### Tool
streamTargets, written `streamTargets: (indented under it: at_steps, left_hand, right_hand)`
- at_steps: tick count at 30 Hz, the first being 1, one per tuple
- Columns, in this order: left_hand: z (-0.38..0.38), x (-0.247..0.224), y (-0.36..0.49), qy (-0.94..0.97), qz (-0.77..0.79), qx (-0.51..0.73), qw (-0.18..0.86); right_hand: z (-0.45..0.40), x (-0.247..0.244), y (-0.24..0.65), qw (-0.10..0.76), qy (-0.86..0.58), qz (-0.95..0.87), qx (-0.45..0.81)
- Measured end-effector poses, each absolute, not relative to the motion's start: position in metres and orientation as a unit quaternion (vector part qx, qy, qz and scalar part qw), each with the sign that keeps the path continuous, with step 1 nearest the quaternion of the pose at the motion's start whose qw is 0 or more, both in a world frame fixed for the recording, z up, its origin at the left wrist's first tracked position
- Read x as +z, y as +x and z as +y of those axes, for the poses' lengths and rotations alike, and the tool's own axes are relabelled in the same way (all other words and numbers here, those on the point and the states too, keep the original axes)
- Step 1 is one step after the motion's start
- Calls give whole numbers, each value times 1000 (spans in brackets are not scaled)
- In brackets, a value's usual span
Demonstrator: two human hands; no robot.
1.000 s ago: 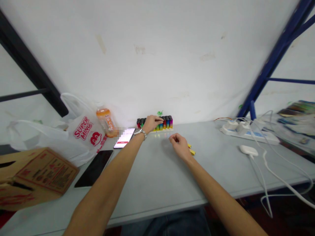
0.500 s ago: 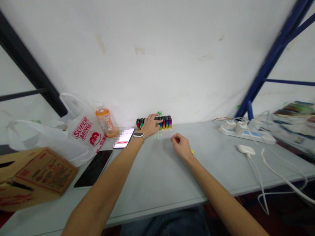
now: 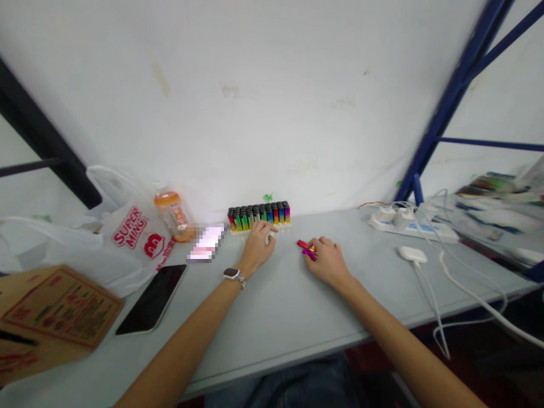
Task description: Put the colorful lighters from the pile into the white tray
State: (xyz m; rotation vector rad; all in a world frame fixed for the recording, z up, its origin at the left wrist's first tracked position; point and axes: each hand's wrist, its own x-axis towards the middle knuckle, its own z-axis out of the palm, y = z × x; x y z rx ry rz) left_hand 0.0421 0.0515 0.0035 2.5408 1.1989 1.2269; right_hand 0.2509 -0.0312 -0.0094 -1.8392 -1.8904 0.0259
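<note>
Several lighters (image 3: 259,215) with black tops and shiny coloured bodies stand upright in rows in a pale tray (image 3: 283,225) against the wall. My left hand (image 3: 258,245), with a watch on the wrist, is just in front of the tray. Its thumb and fingers are apart, and nothing shows in them. Further right, my right hand (image 3: 327,260) rests low over the table with its fingers curled on a red lighter (image 3: 302,244) and a purple lighter (image 3: 311,254) lying on their sides. The fingers hide the right ends of these lighters.
On the left are a cardboard box (image 3: 59,317), a plastic bag (image 3: 123,238), an orange drink bottle (image 3: 172,212), a black tablet (image 3: 153,300) and a phone (image 3: 207,242). A power strip (image 3: 416,228) and a white charger (image 3: 412,255) with cables lie on the right.
My left hand has drawn back from the lighters in the tray towards me. My right hand has moved slightly right and down, onto the loose lighters. The view has shifted a little.
</note>
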Motion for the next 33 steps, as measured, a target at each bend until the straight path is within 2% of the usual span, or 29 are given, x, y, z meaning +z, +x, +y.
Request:
streamTargets:
  at_steps: [5, 11, 17, 24, 26, 28, 31, 33]
  left_hand:
    - [39, -14, 53, 854, 374, 346, 99]
    - [35, -16, 50, 861, 379, 311, 136]
    - [38, -20, 27, 827, 418, 337, 169]
    - [46, -18, 13, 756, 467, 410, 208]
    - [46, -15, 12, 735, 473, 431, 225]
    - [45, -13, 11, 709, 482, 454, 242]
    - [45, -11, 10, 682, 488, 478, 260]
    - [45, -13, 11, 679, 483, 485, 266]
  right_hand:
    - [-30, -12, 249, 240, -677, -694, 39]
    - [-21, -10, 229, 278, -622, -726, 88]
    - [-7, -6, 195, 271, -591, -749, 128]
    - [4, -9, 168, 236, -566, -786, 85]
    - [10, -11, 165, 270, -549, -785, 99]
    - [17, -10, 160, 350, -523, -762, 154]
    - [26, -5, 150, 488, -481, -659, 310]
    - [27, -3, 144, 529, -476, -554, 432]
